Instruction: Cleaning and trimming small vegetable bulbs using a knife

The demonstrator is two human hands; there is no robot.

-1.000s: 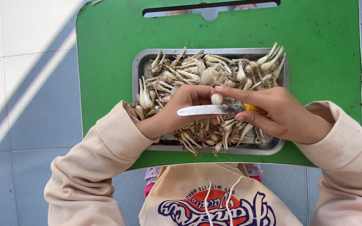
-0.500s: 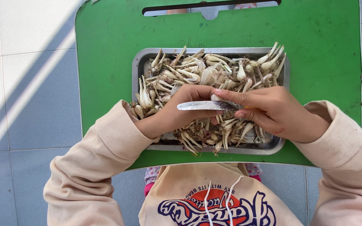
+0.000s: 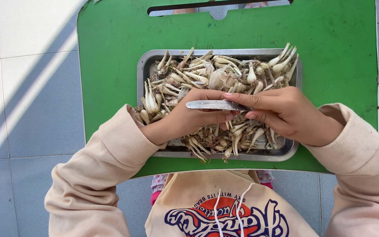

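Our right hand (image 3: pixel 292 115) holds a small knife (image 3: pixel 216 105) over the metal tray (image 3: pixel 144 66) full of little white bulbs (image 3: pixel 198 79) on the green tabletop (image 3: pixel 330 44). Our left hand (image 3: pixel 189 116) pinches something small right by the blade; we cannot tell what. The blade could slip and nick our left fingers (image 3: pixel 224 116), because they sit so close.

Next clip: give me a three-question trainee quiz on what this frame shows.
1. True or false: the metal tray sits on a green surface.
2. Which hand holds the knife? A) left hand B) right hand
3. What fills the tray?

Key:
1. True.
2. B; the left hand meets the blade from the other side.
3. Small pale bulbs with roots and dry skins.
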